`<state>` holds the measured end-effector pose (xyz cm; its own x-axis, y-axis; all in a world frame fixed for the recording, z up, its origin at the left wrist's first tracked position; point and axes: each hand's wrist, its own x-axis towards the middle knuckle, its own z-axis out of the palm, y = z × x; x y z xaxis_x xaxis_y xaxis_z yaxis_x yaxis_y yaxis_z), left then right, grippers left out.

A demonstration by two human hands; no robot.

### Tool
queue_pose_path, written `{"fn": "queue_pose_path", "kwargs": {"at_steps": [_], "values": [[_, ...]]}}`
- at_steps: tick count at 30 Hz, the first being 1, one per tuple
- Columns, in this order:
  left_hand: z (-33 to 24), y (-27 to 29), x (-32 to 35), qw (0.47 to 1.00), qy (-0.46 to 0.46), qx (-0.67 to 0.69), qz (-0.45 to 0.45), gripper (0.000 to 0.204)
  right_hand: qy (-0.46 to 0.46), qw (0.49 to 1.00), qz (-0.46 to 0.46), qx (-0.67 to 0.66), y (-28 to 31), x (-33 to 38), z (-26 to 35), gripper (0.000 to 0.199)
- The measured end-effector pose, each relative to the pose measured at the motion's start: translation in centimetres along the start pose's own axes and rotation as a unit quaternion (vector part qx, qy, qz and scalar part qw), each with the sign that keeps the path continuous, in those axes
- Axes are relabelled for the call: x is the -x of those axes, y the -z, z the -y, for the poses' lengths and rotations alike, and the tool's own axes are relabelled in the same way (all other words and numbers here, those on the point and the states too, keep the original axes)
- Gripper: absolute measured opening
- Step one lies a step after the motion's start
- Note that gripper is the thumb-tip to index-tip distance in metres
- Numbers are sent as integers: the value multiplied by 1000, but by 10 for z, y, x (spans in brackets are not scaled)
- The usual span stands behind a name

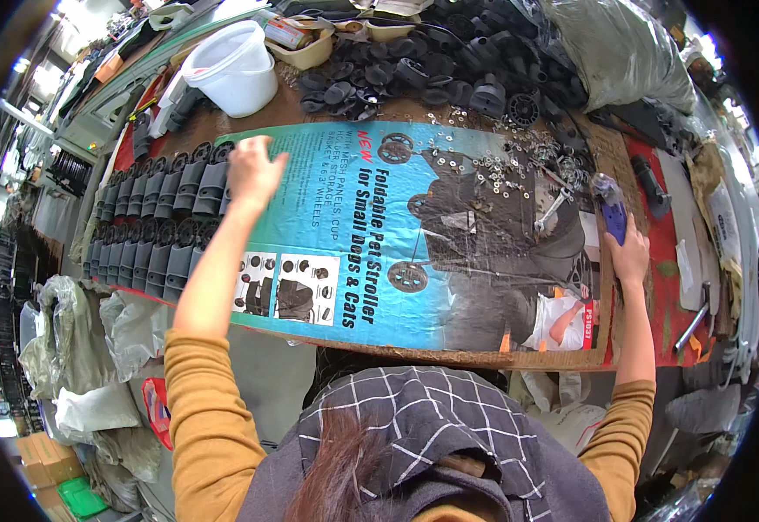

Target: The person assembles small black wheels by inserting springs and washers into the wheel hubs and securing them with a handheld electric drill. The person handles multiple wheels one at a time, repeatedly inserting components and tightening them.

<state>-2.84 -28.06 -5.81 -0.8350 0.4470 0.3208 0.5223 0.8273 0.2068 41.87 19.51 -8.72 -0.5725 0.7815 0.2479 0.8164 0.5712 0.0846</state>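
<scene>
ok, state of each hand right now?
Left hand: thumb spread, at the end of the back row of dark grey parts; can't tell if its grip has one.
Right hand: closed on a purple tool.

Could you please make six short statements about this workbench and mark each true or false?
1. The right hand holds a purple tool. True.
2. The left hand is near some grey parts. True.
3. These grey parts stand in a single row. False: they form two.
4. Small metal pieces lie scattered on the printed sheet. True.
5. They lie at its near left corner. False: toward its far right.
6. Both hands are left of the sheet's middle. False: the right hand is right of it.
</scene>
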Motion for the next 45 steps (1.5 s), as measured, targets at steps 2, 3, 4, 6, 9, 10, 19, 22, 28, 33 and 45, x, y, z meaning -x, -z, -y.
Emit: {"fn": "queue_pose_path", "kwargs": {"at_steps": [2,3,4,6,9,10,19,22,28,33,45], "values": [[30,-3,-19,988,80,-105,77,52,8,999,-39,26,22,5,37,73],[40,-5,-26,973,117,-135,149,55,68,993,-85,-42,33,9,62,69],[47,-7,-32,976,93,-133,143,56,175,969,-141,-102,41,20,90,64],[55,-12,-35,983,51,-112,135,59,312,913,-11,-263,47,48,150,61],[57,-16,-32,987,54,-62,140,79,497,835,127,-201,37,80,221,70],[56,-15,-30,986,54,-17,157,84,520,819,148,-191,31,73,236,67],[-83,23,56,924,-68,282,247,97,504,837,-8,-213,8,0,277,64],[-151,12,91,900,-86,321,281,95,494,805,-39,-326,10,15,262,42],[-197,-13,114,908,-79,301,281,96,199,930,-186,-246,5,-38,206,10],[-183,-12,116,881,-86,378,273,94,238,962,-82,-109,5,-87,196,13],[-200,-63,50,795,-36,598,95,48,-13,556,168,-814,34,13,286,11]]}}
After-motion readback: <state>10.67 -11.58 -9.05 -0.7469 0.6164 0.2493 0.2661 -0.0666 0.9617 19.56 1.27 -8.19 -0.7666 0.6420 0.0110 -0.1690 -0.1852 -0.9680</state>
